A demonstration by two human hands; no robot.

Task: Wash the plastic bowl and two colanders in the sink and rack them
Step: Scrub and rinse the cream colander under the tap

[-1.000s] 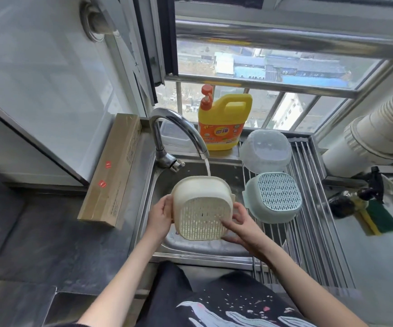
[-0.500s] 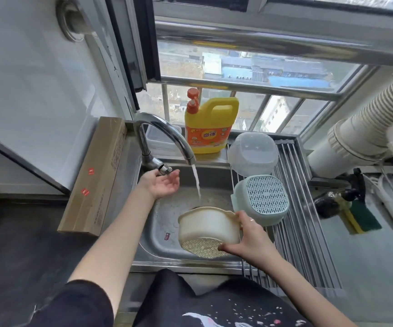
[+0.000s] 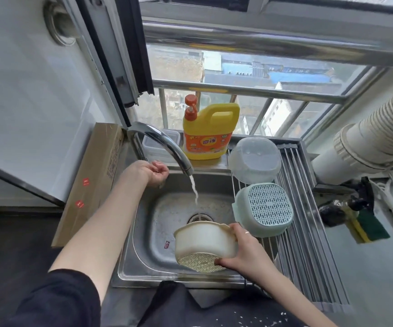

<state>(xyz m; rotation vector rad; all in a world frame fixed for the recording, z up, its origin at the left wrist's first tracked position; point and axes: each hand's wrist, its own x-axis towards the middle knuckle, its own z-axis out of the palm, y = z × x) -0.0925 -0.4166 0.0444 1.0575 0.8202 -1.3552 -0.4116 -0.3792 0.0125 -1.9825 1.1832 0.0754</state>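
One hand, the right hand [image 3: 245, 252], grips the cream colander [image 3: 205, 241] over the sink [image 3: 143, 232]; left hand [image 3: 154, 173] fingers curl at the tap [image 3: 164, 147].

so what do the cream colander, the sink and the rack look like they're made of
Cream colander: looks like opaque plastic, smooth matte walls, moulded grid base, somewhat discoloured.
Sink: apparently stainless steel, grey brushed sheen with dull water spotting.
Rack: parallel shiny rods, probably stainless steel too.
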